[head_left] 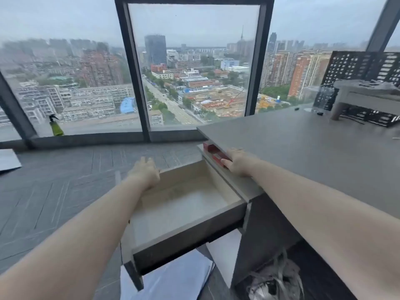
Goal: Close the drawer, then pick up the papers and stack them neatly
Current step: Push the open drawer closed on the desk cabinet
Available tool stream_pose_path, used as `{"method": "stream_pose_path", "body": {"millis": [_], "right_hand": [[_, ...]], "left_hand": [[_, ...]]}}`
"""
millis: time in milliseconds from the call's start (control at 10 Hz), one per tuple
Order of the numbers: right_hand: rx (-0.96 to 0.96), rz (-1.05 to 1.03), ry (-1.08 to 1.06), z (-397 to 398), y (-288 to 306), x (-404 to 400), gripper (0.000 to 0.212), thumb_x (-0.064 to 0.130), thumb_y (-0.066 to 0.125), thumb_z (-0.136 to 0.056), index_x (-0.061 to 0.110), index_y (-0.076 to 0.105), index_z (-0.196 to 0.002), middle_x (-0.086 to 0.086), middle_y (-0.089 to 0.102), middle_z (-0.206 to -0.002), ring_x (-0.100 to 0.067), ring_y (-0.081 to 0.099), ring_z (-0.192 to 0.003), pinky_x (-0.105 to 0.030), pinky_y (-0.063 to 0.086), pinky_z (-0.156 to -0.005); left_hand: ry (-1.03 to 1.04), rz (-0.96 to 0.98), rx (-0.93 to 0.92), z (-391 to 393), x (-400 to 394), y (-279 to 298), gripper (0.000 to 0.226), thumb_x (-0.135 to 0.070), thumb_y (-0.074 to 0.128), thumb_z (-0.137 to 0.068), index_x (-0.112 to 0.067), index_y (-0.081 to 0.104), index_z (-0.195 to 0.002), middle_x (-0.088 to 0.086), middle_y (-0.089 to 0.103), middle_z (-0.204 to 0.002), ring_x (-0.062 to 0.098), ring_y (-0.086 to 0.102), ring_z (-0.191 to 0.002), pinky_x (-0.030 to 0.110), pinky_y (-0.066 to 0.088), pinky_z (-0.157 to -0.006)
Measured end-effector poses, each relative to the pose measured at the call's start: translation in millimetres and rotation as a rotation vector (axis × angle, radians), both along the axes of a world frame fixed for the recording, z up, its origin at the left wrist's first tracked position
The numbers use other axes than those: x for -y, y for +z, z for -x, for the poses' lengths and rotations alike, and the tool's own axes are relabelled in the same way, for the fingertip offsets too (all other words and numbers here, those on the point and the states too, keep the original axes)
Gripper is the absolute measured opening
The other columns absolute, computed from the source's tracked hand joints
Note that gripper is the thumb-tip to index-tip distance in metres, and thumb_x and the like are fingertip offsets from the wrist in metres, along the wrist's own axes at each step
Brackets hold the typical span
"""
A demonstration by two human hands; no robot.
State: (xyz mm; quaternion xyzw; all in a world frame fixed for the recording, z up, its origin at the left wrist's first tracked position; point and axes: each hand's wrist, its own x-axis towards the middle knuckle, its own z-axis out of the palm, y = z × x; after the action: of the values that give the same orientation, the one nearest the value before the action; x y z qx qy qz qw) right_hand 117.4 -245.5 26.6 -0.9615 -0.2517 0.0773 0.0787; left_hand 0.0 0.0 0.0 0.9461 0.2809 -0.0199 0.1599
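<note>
Two bare hands work at the open drawer (186,204), which stands pulled well out from under the grey desk (303,152) and looks empty inside. The left hand (144,173) lies with its palm on the drawer's outer front edge, fingers spread and loosely open, gripping nothing; that placement suits a flat push inward. The right hand (237,162) curls over the desk's edge just beside a red box (217,153) in the slot above, probably bracing the body; whether its fingers touch the box I cannot tell. Papers (173,278) lie on the dark floor below the drawer, partly overlapping, with another sheet (8,160) far off to the left near the window. Closing comes first, since the drawer overhangs the papers.
</note>
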Motion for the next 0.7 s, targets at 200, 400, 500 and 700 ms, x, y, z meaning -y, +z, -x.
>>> {"method": "stream_pose_path", "body": {"millis": [200, 400, 500, 700], "right_hand": [[0.034, 0.105, -0.012, 12, -14, -12, 0.067, 0.043, 0.023, -0.100, 0.008, 0.009, -0.155, -0.006, 0.008, -0.165, -0.021, 0.008, -0.152, -0.043, 0.009, -0.122], [0.057, 0.084, -0.013, -6, -14, -17, 0.066, 0.045, 0.022, -0.100, 0.010, 0.009, -0.155, -0.005, 0.007, -0.165, -0.019, 0.008, -0.152, -0.036, 0.007, -0.123], [0.049, 0.076, 0.003, -16, -14, -20, 0.065, 0.047, 0.019, -0.100, 0.014, 0.009, -0.156, -0.001, 0.006, -0.165, -0.015, 0.006, -0.152, -0.034, 0.004, -0.122], [0.019, 0.027, 0.067, -31, -13, -25, 0.062, 0.047, 0.016, -0.101, 0.018, 0.011, -0.155, 0.004, 0.007, -0.165, -0.011, 0.005, -0.152, -0.032, 0.003, -0.122]], "left_hand": [[0.327, 0.105, -0.162, 46, -46, -37, 0.043, -0.015, 0.045, -0.092, 0.004, 0.051, -0.131, 0.022, 0.054, -0.135, 0.036, 0.052, -0.125, 0.037, 0.043, -0.099], [0.383, 0.344, 0.014, 45, -68, -53, 0.039, -0.009, 0.045, -0.092, 0.009, 0.057, -0.124, 0.026, 0.058, -0.130, 0.037, 0.058, -0.115, 0.037, 0.047, -0.093], [0.338, 0.431, 0.095, 43, -72, -54, 0.036, -0.007, 0.046, -0.091, 0.012, 0.060, -0.119, 0.028, 0.060, -0.126, 0.026, 0.052, -0.090, 0.032, 0.044, -0.081], [0.114, 0.599, 0.121, 27, -32, -60, 0.043, 0.013, 0.032, -0.086, -0.010, 0.068, -0.097, 0.001, 0.059, -0.098, 0.018, 0.046, -0.097, 0.020, 0.038, -0.072]]}}
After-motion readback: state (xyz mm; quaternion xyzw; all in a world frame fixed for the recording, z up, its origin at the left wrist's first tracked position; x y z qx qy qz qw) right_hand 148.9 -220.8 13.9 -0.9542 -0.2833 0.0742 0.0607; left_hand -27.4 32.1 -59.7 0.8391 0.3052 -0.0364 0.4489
